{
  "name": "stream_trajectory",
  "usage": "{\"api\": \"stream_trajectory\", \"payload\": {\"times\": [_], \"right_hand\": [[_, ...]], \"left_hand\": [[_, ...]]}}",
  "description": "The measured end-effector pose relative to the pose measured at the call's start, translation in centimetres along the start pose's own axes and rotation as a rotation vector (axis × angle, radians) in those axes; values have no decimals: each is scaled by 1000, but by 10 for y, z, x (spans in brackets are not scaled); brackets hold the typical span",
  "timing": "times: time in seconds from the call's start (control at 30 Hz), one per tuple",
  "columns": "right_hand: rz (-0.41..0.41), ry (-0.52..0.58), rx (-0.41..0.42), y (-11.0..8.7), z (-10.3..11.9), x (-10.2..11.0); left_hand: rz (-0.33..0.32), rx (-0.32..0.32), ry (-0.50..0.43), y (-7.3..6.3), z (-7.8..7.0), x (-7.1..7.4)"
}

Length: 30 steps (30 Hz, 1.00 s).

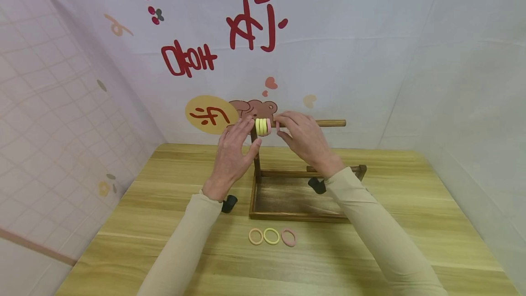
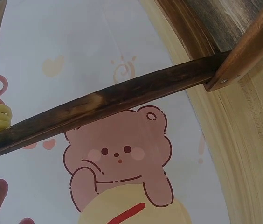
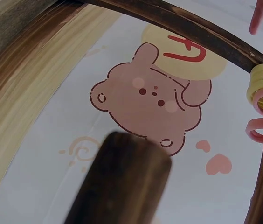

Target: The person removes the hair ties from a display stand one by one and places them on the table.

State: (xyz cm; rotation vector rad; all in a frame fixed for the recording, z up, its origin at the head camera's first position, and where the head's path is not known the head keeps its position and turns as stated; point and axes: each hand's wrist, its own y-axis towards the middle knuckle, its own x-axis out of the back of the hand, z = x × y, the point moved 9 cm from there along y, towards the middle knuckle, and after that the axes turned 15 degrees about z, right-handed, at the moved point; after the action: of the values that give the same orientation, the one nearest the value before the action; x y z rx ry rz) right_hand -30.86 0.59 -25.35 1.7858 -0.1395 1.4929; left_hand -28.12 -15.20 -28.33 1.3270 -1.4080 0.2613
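Observation:
A wooden rack has an upright post (image 2: 99,100) with a horizontal rod (image 1: 333,123) at its top. Yellow hair ties (image 1: 260,127) are threaded side by side on the rod near the post, with a pink hair tie (image 1: 269,126) against them. My right hand (image 1: 305,140) pinches another pink hair tie (image 3: 255,129) that encircles the rod, a small gap from the stack. By the rod's post end, my left hand (image 1: 235,152) has its fingers extended and thumb spread beside the yellow ties, holding nothing.
On the table in front of the rack's base (image 1: 287,217) lie an orange hair tie (image 1: 255,243), a yellow one (image 1: 271,243) and a pink one (image 1: 289,244). Black objects (image 1: 229,203) show near both forearms. A printed cloth (image 1: 349,72) hangs behind the rod.

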Motion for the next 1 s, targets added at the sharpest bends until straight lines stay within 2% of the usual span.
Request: {"api": "stream_trajectory", "payload": {"times": [0.57,1.0], "right_hand": [[-30,9,-4,-8,-6,5],[-47,10,-3,-12,-9,9]], "left_hand": [[5,11,-7,0,1,0],[-20,-24,4,-1,0,2]]}}
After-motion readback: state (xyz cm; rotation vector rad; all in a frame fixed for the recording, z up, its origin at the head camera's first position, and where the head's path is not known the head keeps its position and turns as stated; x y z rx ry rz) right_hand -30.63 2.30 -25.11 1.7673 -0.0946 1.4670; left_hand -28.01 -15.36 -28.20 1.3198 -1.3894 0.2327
